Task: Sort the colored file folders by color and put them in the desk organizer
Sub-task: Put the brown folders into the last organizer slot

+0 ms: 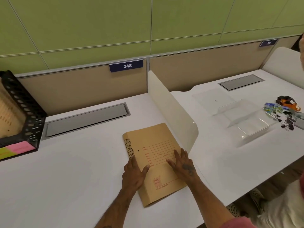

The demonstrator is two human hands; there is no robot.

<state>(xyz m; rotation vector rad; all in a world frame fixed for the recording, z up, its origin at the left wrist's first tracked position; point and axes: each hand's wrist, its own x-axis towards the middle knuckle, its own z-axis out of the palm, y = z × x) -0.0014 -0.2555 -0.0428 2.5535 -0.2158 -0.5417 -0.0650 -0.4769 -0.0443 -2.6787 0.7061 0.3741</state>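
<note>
A tan file folder (153, 158), marked ADMIN down its spine, is lying flat on the white desk (74, 170), its right edge sitting just beside the white divider panel (171, 109). The left hand (134, 174) is resting at the folder's left edge, fingers (133, 162) held together over the spine and thumb lying across the cover. The right hand (182, 165) is pressing down on the cover with fingers (178, 153) spread and flat; neither hand is closing around anything.

The black desk organizer (28, 116) is standing well apart at the far left, with what looks like another tan folder (9, 112) already in it and pink and yellow folders (14, 149) lying at its base.

The risks from here, as a judgement:
- The folder is flat against a smooth surface, so fingers trying to get under an edge are likely sliding it instead, possibly jamming it against the divider
- Lifting by the cover alone is liable to let it fall open and spill whatever papers are inside; whether it holds any cannot be told
- The carry to the organizer is long, and a one-sided pinch may let the folder sag or bend
- Dropping it in the wrong slot, among the pink or yellow ones, would undo the color sorting
</note>
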